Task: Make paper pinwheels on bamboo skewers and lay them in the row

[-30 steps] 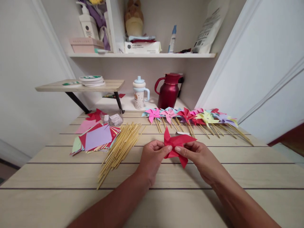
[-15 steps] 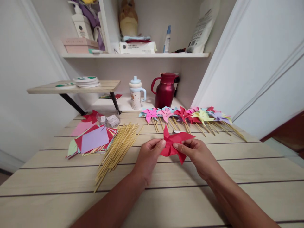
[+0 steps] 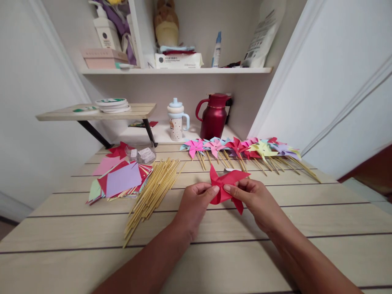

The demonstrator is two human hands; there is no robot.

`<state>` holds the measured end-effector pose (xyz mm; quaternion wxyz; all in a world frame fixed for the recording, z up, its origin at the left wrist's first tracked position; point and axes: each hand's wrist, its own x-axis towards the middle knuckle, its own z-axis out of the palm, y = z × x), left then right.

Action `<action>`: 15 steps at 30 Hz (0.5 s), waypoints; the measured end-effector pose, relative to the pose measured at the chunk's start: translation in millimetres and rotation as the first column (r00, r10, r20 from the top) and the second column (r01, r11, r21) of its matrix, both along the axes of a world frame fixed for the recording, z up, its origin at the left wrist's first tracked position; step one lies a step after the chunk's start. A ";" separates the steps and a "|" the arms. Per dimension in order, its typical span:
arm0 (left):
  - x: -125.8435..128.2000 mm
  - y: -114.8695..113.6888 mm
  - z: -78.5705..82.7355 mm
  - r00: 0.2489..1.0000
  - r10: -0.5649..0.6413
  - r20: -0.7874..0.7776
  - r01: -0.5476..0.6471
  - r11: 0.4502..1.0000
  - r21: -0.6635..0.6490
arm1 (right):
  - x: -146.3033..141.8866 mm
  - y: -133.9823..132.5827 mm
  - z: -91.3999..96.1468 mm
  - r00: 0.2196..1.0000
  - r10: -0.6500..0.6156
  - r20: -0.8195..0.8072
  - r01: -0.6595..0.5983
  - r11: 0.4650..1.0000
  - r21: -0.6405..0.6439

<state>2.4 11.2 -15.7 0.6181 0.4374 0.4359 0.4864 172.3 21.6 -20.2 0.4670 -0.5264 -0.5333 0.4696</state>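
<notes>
Between my hands is a red paper pinwheel, held above the table with its folded blades spread. My left hand pinches it from the left, thumb close to its centre. From the right, my right hand grips it, its thumb also pressed near the middle. The fingers beneath the paper are mostly hidden. Left of my left hand lies a pile of thin wooden sticks. Beyond the red pinwheel, finished pinwheels on sticks, such as a yellow one and a pink one, lie in a row.
Coloured paper sheets and a clear box lie at the left. A small raised stand carries tape rolls. A cup and a red thermos jug stand at the back, below a shelf.
My left thumb has slid right, closer to the pinwheel's centre and to my right thumb. The red pinwheel has turned slightly in my hands.
</notes>
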 end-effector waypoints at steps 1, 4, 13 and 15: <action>0.3 -0.4 0.5 1.000 0.003 -0.002 -0.003 1.000 -0.003 | 0.0 0.0 -0.2 1.000 0.001 0.003 -0.001 1.000 0.007; 1.0 -0.9 1.8 1.000 0.010 0.023 -0.010 1.000 -0.003 | 0.4 0.2 -0.7 1.000 0.004 0.013 -0.004 1.000 0.021; 1.1 -0.6 3.6 0.998 0.021 0.062 -0.021 1.000 0.000 | 0.7 0.6 -1.1 1.000 0.011 -0.002 -0.011 1.000 0.016; 1.4 -1.4 4.6 0.998 0.025 0.065 -0.024 1.000 -0.005 | -0.1 0.0 0.0 1.000 0.009 -0.010 -0.009 1.000 0.009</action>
